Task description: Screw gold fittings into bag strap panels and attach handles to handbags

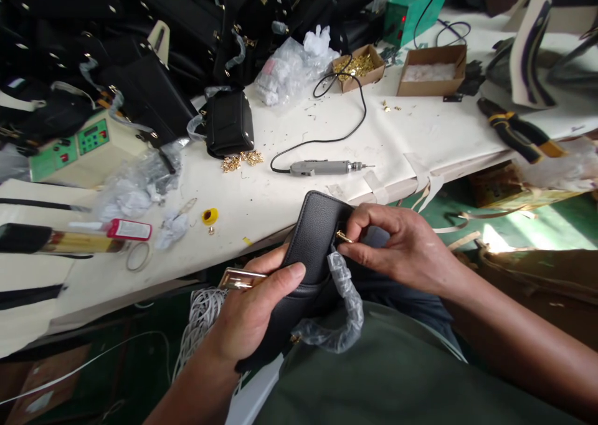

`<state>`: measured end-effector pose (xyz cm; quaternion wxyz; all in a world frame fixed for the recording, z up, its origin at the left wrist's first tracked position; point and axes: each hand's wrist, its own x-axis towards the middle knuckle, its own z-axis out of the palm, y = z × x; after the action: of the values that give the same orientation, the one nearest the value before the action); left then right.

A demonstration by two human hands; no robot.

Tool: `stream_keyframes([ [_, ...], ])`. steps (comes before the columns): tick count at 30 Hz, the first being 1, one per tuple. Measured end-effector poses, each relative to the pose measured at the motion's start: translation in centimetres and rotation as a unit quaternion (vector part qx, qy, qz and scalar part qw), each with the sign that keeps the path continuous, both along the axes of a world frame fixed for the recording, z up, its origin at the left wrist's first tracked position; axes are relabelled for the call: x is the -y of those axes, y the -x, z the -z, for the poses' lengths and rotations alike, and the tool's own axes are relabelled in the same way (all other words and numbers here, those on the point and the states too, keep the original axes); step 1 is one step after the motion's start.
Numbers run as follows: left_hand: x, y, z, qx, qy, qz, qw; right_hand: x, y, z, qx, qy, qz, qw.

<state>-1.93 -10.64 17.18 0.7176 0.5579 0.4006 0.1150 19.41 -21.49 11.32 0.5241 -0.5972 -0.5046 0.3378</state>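
A small black leather handbag [312, 238] is tilted over my lap, in front of the table edge. My left hand [255, 306] is closed around its lower left side, thumb across the front. A shiny gold metal plate [240, 278] sticks out beside the left fingers; whether it is fixed to the bag I cannot tell. My right hand [397, 244] pinches a small gold metal fitting [344, 236] between thumb and forefinger at the bag's upper right side. From near there a plastic-wrapped handle [348, 294] curves down to the bag's lower part.
On the white table [299, 119] lie a grey electric screwdriver [327, 167], a black bag [228, 123], loose gold fittings [240, 160], a red glue bottle [129, 229] and pliers [518, 129]. Cardboard boxes of gold parts [357, 66] and white pieces [430, 71] stand behind. Black bags [182, 26] are piled at back left.
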Motion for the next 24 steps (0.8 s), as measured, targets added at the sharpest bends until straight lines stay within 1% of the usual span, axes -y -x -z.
stream_keyframes([
  [2, 0.4, 0.1, 0.1, -0.010, -0.021, 0.001, 1.000, 0.4, 0.2, 0.3, 0.055, -0.054, 0.023, 0.997],
  [5, 1.2, 0.2, 0.0, -0.020, -0.057, -0.009, 0.998, 1.0, 0.6, 0.6, 0.133, -0.123, 0.056, 0.982],
  [7, 1.6, 0.1, -0.2, -0.030, -0.059, 0.001, 0.998, 1.3, 0.9, 0.7, 0.164, -0.146, 0.080, 0.972],
  [9, 1.7, -0.1, -0.5, -0.041, -0.055, 0.020, 0.997, 1.5, 1.2, 0.8, 0.172, -0.150, 0.098, 0.969],
  [14, 1.8, -0.5, -1.2, -0.055, -0.075, 0.052, 0.994, 1.6, 1.8, 1.3, 0.143, -0.134, 0.113, 0.974],
  [17, 2.1, -0.6, -1.4, -0.062, -0.081, 0.043, 0.994, 1.7, 2.1, 1.6, 0.123, -0.133, 0.128, 0.975],
  [21, 2.4, -0.7, -1.5, -0.057, -0.086, 0.042, 0.994, 2.0, 2.6, 1.9, 0.030, -0.099, 0.145, 0.984],
  [24, 2.4, -0.7, -1.5, -0.054, -0.082, 0.066, 0.993, 2.1, 3.0, 2.1, -0.063, -0.064, 0.138, 0.986],
])
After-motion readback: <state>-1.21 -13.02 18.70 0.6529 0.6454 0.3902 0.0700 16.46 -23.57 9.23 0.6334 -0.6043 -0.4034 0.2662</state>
